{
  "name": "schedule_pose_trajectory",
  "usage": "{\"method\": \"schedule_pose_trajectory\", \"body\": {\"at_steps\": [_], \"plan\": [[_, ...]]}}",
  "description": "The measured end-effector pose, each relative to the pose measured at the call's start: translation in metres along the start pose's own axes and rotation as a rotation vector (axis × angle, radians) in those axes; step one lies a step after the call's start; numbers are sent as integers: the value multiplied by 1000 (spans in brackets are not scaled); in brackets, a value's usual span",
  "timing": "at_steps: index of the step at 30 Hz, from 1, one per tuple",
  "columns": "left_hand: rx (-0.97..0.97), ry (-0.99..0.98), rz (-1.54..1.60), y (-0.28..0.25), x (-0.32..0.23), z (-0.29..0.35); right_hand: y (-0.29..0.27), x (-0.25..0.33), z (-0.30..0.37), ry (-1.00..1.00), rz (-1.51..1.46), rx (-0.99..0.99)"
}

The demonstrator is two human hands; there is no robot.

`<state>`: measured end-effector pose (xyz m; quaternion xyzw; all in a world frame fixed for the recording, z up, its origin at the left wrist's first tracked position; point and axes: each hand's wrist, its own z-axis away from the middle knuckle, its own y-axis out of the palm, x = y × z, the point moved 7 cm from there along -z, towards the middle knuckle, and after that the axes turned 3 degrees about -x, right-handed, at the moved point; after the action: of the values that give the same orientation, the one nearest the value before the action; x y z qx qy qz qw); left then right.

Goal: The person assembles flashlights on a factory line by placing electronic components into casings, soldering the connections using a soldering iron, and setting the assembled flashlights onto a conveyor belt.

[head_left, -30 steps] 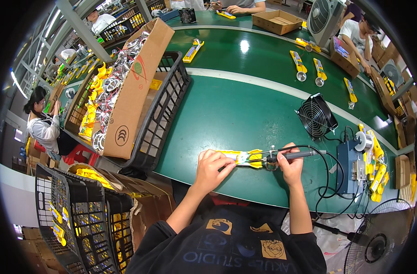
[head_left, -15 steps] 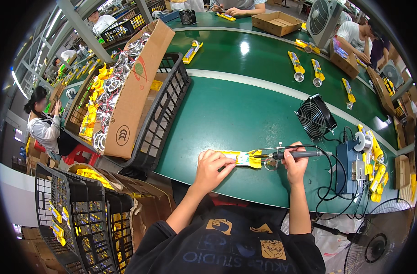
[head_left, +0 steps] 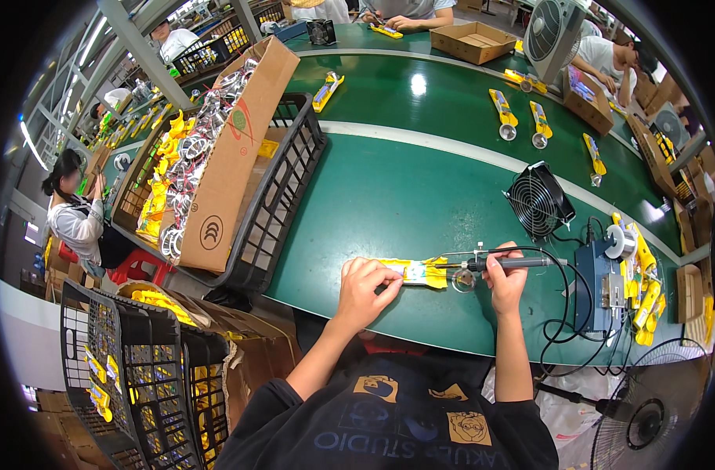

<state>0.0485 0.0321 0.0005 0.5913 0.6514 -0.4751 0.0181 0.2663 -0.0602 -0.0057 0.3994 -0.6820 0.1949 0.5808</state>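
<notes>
My left hand (head_left: 367, 288) presses the left end of a yellow plastic housing (head_left: 434, 276) against the green bench, fingers closed over it. Pale and greenish parts show inside the housing. In my right hand (head_left: 505, 282) is a soldering iron (head_left: 522, 263) with a dark handle, held like a pen and pointing left. Its tip reaches into the right part of the housing; the exact contact point is too small to make out. A thin metal guide runs along the iron. Just below the iron lies a round clear-and-silver piece (head_left: 462, 281), beside the housing's right end.
A black crate (head_left: 283, 188) bears a carton (head_left: 224, 172) of yellow housings and silver reflectors. To the right stand a small black fan (head_left: 541, 202), a blue soldering station (head_left: 594, 286), a solder spool (head_left: 622, 243) and piled yellow pieces (head_left: 649, 301). Beyond runs a green conveyor (head_left: 412, 98).
The yellow units on the conveyor have shifted slightly to the left. Both my hands stay almost in place, with the iron still at the housing.
</notes>
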Motion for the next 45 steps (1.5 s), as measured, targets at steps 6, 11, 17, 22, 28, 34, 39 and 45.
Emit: {"method": "schedule_pose_trajectory", "body": {"at_steps": [6, 11, 17, 22, 28, 34, 39, 45], "plan": [[12, 2, 14, -3, 1, -4, -4, 3, -4, 4, -63, -14], [99, 4, 19, -5, 2, -6, -17, 3, -11, -51, -98, -150], [247, 68, -80, -5, -5, -33, -50, -13, -18, -358, 82, -409], [697, 62, 7, 14, 15, -50, -43, -11, -20, -455, 310, -413], [463, 2, -5, 33, 65, -154, -49, 4, -20, -526, 434, -520], [12, -200, -206, 80, 151, -311, -46, -1, -21, -443, 384, -525], [114, -460, -570, 121, 202, -342, -55, -12, -20, -377, 346, -561], [-118, -63, -484, 171, 109, -374, -53, -4, -22, -399, 378, -562]]}}
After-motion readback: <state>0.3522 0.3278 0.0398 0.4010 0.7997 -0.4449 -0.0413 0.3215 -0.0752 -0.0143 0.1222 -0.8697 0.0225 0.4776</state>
